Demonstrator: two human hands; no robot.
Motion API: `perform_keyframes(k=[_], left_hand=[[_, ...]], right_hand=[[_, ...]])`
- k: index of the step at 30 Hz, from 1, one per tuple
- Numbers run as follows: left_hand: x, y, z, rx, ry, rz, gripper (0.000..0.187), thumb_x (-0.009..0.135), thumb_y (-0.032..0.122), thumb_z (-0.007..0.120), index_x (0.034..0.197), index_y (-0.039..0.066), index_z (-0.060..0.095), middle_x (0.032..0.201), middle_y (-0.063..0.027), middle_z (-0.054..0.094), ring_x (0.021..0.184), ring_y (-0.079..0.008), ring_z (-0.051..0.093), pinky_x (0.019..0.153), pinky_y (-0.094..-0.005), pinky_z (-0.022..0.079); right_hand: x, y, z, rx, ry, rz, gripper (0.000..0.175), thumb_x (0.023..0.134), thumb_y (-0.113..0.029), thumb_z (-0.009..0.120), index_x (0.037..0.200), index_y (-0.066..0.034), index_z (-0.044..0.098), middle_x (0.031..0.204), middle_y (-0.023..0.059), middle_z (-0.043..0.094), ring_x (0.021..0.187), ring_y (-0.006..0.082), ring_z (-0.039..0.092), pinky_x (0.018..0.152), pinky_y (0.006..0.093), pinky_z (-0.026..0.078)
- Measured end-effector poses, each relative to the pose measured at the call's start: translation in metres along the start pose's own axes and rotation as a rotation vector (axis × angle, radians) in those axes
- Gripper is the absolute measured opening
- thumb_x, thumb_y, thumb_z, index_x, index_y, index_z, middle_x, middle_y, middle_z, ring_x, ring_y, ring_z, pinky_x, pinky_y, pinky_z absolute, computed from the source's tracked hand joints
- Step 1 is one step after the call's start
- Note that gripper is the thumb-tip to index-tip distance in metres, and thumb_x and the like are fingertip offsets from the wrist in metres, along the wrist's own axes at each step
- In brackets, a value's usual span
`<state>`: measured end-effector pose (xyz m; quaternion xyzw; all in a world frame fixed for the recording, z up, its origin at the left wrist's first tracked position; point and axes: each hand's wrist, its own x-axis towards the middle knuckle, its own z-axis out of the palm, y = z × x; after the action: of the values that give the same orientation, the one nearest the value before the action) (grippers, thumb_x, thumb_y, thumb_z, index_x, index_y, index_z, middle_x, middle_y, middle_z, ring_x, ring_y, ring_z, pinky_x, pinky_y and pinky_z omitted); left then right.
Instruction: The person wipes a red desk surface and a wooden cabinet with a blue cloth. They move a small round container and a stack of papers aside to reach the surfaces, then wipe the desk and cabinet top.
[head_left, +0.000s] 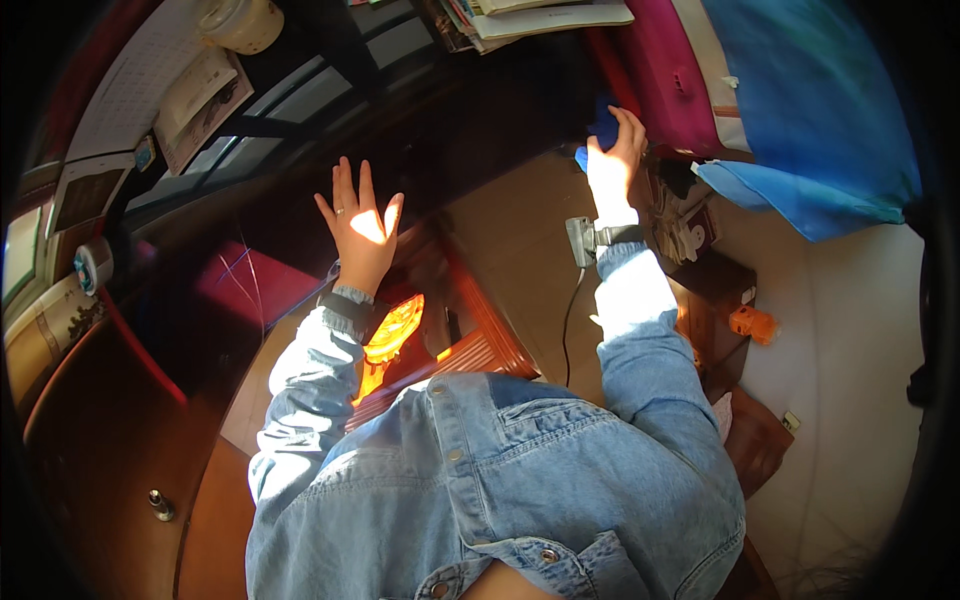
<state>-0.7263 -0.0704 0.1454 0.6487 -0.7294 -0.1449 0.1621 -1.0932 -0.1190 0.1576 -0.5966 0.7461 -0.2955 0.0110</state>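
Note:
My left hand (364, 225) is held above the near edge of a dark, glossy desktop (420, 142), its fingers spread and nothing in it. A ring shows on one finger. Farther right, my right hand (619, 154) has its fingers curled around a blue cloth (604, 131) at the desktop's right end, beside a magenta cover. Both wrists wear black straps, and the right one carries a small grey device (579, 241) with a cable hanging down.
A carved wooden chair (480, 337) stands below, between my arms. Books (547, 19) are stacked at the back. Papers (199, 105) and a lidded cup (241, 26) sit at the back left. Blue fabric (817, 112) hangs at right, near an orange object (752, 324).

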Motion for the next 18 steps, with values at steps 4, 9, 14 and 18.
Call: perform_keyframes(k=[4, 9, 14, 18], left_hand=[[0.001, -0.008, -0.011, -0.051, -0.039, 0.002, 0.056, 0.098, 0.031, 0.063, 0.145, 0.004, 0.047, 0.157, -0.0195, 0.037, 0.146, -0.0361, 0.035, 0.117, -0.0659, 0.017], [0.002, -0.011, -0.014, -0.128, -0.005, 0.027, 0.053, 0.096, 0.031, 0.065, 0.139, 0.002, 0.053, 0.152, -0.0229, 0.043, 0.141, -0.0393, 0.04, 0.115, -0.0669, 0.019], [0.001, -0.002, -0.019, 0.039, 0.026, 0.159, 0.054, 0.095, 0.041, 0.062, 0.132, 0.003, 0.057, 0.143, -0.0308, 0.049, 0.137, -0.0465, 0.043, 0.112, -0.0689, 0.022], [0.001, 0.018, -0.038, -0.507, -0.047, 0.053, 0.064, 0.095, 0.036, 0.066, 0.142, 0.0, 0.045, 0.131, -0.0315, 0.055, 0.12, -0.0464, 0.056, 0.1, -0.0472, 0.048]], right_hand=[[-0.011, -0.02, 0.025, 0.012, -0.054, -0.041, 0.054, 0.07, 0.0, 0.074, 0.122, -0.0081, 0.065, 0.126, 0.0112, 0.058, 0.116, 0.0358, 0.051, 0.103, 0.047, 0.041], [-0.052, -0.044, 0.019, 0.053, -0.259, -0.217, 0.051, 0.068, 0.0, 0.076, 0.118, -0.0115, 0.068, 0.123, 0.0102, 0.061, 0.111, 0.0323, 0.054, 0.1, 0.0425, 0.041], [-0.055, -0.089, -0.015, 0.352, -0.763, -0.175, 0.049, 0.071, 0.003, 0.068, 0.118, -0.011, 0.067, 0.118, 0.01, 0.063, 0.111, 0.028, 0.058, 0.1, 0.0381, 0.045], [-0.032, -0.142, -0.023, 0.378, -0.875, -0.107, 0.066, 0.075, 0.005, 0.067, 0.137, -0.0146, 0.053, 0.124, 0.0128, 0.058, 0.112, 0.0283, 0.06, 0.088, 0.0373, 0.054]])
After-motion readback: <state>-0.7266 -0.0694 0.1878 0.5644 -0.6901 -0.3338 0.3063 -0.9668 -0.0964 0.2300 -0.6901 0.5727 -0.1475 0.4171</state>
